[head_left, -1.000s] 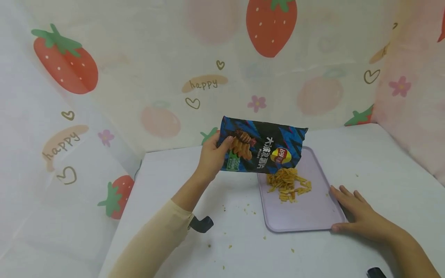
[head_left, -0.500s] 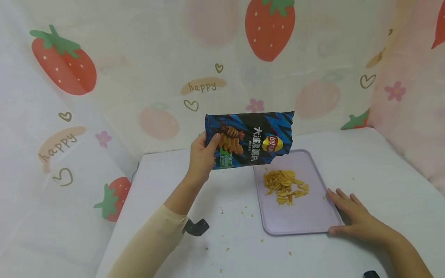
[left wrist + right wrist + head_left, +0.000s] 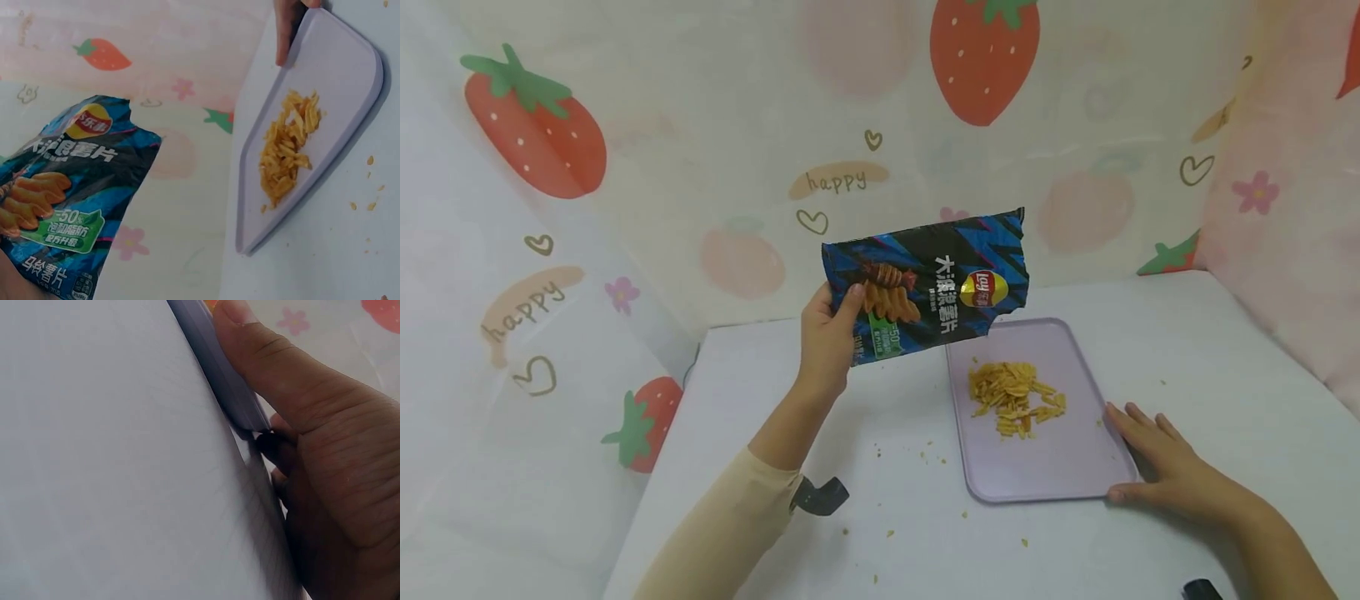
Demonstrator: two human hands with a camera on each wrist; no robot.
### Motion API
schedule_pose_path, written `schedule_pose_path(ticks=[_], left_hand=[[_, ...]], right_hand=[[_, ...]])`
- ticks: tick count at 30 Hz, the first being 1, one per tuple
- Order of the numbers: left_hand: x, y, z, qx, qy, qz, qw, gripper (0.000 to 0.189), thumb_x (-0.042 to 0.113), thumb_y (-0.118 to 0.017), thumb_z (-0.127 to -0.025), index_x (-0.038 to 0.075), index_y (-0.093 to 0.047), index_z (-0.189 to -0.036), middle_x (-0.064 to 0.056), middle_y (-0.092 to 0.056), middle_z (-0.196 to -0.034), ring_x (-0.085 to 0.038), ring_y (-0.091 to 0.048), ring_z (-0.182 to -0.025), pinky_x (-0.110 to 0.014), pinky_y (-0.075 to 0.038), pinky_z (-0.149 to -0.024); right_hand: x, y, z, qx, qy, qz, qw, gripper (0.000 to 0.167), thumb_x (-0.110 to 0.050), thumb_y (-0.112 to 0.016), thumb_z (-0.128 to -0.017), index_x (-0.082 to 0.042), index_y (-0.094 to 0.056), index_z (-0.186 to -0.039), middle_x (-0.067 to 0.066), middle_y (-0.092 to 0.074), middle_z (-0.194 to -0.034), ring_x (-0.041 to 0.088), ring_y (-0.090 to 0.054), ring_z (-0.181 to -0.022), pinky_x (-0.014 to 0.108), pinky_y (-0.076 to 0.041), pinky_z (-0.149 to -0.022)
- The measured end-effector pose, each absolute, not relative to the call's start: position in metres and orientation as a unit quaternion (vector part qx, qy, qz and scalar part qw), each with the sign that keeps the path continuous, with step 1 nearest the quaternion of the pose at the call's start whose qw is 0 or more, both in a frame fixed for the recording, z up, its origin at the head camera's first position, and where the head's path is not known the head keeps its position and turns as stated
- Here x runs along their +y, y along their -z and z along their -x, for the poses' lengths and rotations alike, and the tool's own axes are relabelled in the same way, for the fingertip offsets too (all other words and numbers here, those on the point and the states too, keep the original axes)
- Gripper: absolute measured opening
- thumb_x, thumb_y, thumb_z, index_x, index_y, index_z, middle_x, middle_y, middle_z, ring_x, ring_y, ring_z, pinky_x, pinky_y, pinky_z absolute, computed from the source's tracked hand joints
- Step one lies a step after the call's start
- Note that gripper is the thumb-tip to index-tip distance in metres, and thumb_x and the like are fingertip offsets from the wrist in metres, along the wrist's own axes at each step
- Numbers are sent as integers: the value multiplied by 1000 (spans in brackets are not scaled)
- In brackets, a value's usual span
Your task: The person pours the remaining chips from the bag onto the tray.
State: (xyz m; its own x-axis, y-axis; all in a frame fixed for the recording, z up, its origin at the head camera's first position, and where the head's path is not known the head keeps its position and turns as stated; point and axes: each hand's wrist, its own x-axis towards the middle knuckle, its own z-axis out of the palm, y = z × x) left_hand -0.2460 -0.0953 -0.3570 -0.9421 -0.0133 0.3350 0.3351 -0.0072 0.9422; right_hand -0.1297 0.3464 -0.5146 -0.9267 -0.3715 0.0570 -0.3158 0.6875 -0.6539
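Observation:
My left hand (image 3: pixel 829 346) grips the closed-looking end of a dark blue and black Lay's potato chip bag (image 3: pixel 958 246), its thumb across the printed front. Held sideways in the air, the bag has its torn end toward the right, over the far part of a pale purple tray (image 3: pixel 1060 475). A small heap of broken ridged chips (image 3: pixel 1011 387) lies on the tray, also visible in the left wrist view. At the tray's near right corner rests my right hand (image 3: pixel 1183 471), fingers spread along the side; the right wrist view shows its thumb (image 3: pixel 250 344) against the rim.
Chip crumbs (image 3: pixel 925 456) are scattered on the white table (image 3: pixel 902 417), mostly left of and in front of the tray. Strawberry-patterned cloth (image 3: pixel 737 108) hangs behind and at both sides. A black wrist strap piece (image 3: pixel 823 496) hangs by my left sleeve.
My left hand has drawn the chip bag left and raised its torn end, uncovering more of the tray. The right hand has stayed at the tray corner, and the heap looks the same.

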Motion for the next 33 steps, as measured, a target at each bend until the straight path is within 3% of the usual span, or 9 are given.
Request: schedule_pose_path(ticks=[7, 13, 19, 26, 33], left_hand=[[-101, 360, 240, -686, 711, 81, 132, 35, 39, -59, -104, 16, -63, -129, -4, -70, -117, -18, -66, -101, -28, -58, -84], [-106, 362, 237, -690, 709, 60, 133, 38, 44, -60, -102, 19, -63, -132, -5, -69, -120, -22, -65, -104, -32, -59, -87], [-110, 365, 231, -684, 716, 41, 132, 42, 47, -62, -101, 20, -63, -132, -4, -68, -122, -22, -65, -108, -34, -58, -91], [-117, 375, 219, -673, 726, 43, 134, 43, 47, -64, -99, 18, -64, -132, -5, -69, -122, -22, -65, -108, -32, -58, -91], [-124, 391, 202, -645, 751, 21, 138, 44, 44, -65, -99, 17, -62, -134, -5, -67, -127, -23, -65, -115, -33, -57, -96]], right_hand=[[347, 515, 129, 920, 343, 187, 40, 109, -46, -84, -81, -15, -20, -165, 30, -21, -165, 35, 1, -159, 30, 21, -122], [347, 512, 131, 917, 352, 179, 51, 110, -46, -83, -82, -17, -18, -165, 30, -16, -166, 46, 2, -156, 47, 20, -123], [346, 512, 130, 922, 334, 192, 35, 110, -47, -84, -81, -15, -20, -164, 30, -23, -164, 17, 6, -159, 21, 21, -119], [345, 512, 129, 920, 343, 188, 42, 110, -47, -84, -81, -15, -20, -164, 30, -21, -165, 26, 4, -159, 33, 21, -122], [346, 510, 130, 924, 322, 206, 22, 110, -45, -84, -81, -10, -21, -163, 32, -27, -162, -3, 9, -154, 17, 20, -117]])
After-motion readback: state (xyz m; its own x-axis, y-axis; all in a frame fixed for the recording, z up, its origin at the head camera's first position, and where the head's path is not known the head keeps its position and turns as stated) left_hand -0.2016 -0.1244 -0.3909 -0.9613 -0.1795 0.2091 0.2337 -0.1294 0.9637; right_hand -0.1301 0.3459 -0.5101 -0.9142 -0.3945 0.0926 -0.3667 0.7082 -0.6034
